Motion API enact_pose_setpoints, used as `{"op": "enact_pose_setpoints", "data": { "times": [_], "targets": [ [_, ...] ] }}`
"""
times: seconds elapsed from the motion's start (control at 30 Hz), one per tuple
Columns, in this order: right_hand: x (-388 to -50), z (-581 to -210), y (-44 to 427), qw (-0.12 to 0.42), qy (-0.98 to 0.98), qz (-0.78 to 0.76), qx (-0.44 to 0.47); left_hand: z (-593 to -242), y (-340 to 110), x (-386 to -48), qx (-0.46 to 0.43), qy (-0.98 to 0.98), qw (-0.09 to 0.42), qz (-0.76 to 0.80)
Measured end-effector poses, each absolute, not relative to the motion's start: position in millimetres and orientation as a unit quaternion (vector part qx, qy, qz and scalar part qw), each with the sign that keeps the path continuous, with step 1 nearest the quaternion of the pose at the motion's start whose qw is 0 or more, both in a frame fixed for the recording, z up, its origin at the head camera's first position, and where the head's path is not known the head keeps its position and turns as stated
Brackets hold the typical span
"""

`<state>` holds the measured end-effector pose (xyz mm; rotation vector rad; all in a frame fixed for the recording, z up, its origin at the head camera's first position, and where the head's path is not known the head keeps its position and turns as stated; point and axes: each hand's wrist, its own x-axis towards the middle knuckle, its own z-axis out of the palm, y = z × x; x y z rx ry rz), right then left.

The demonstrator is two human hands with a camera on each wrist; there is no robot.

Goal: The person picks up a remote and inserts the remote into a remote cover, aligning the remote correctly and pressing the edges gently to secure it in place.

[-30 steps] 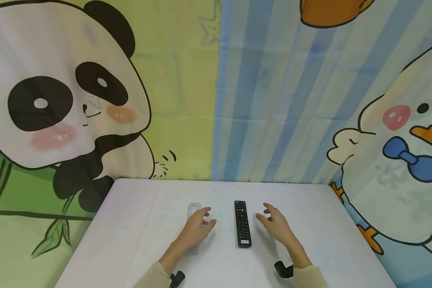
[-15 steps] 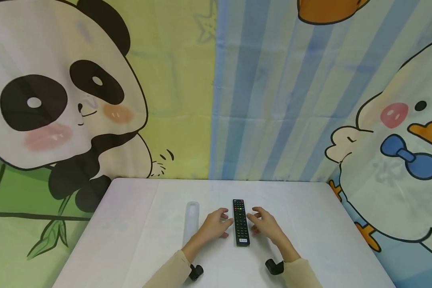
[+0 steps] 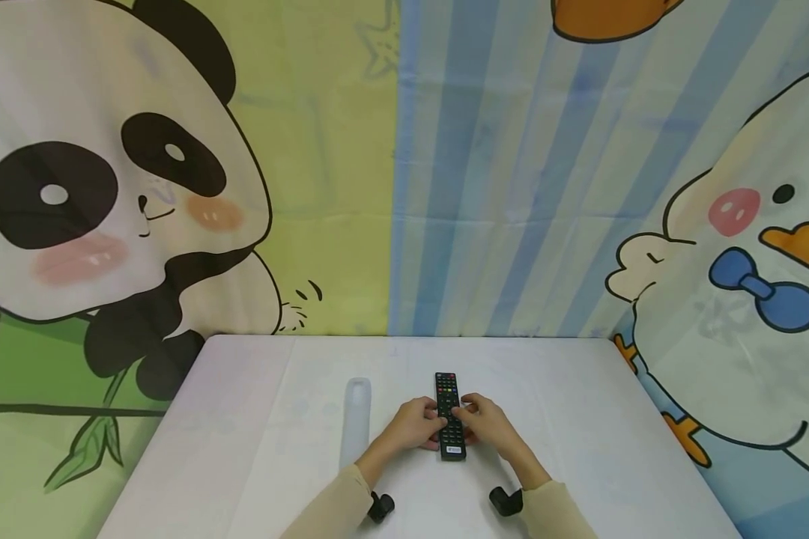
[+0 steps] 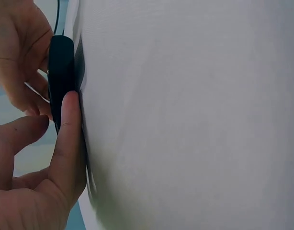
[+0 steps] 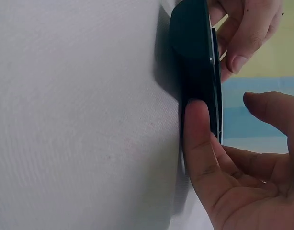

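Observation:
A black remote control (image 3: 450,419) with rows of buttons lies lengthwise between my two hands. My left hand (image 3: 411,427) holds its left edge, the thumb over the keypad side. From the other side my right hand (image 3: 492,425) has its fingers at the remote's right edge and underside. In the right wrist view the right thumb (image 5: 269,105) stands a little off the button face, while a finger (image 5: 197,124) touches the underside. The left wrist view has a left finger (image 4: 68,124) along the remote's back. Left of the hands lies a long, pale translucent sleeve (image 3: 356,419), its near end behind the left forearm.
The white-covered table (image 3: 256,434) ends at a cloth backdrop printed with a panda (image 3: 141,187) and a white duck (image 3: 748,337). Black camera mounts (image 3: 505,501) sit at both wrists, close to the tabletop.
Both hands have come in from the sides to the remote control and now hold its edges. The left hand has moved right, uncovering most of the translucent sleeve. The head view has shifted slightly.

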<state>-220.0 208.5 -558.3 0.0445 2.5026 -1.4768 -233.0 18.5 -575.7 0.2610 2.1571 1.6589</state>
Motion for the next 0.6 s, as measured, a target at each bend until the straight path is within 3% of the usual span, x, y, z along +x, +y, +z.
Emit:
{"op": "enact_pose_setpoints", "data": {
  "times": [0.6],
  "targets": [
    [-215.4, -560.1, 202.4, 0.095, 0.845, -0.526, -0.017, -568.7, 11.1, -227.8, 0.091, 0.779, 0.176, 0.596]
  ]
}}
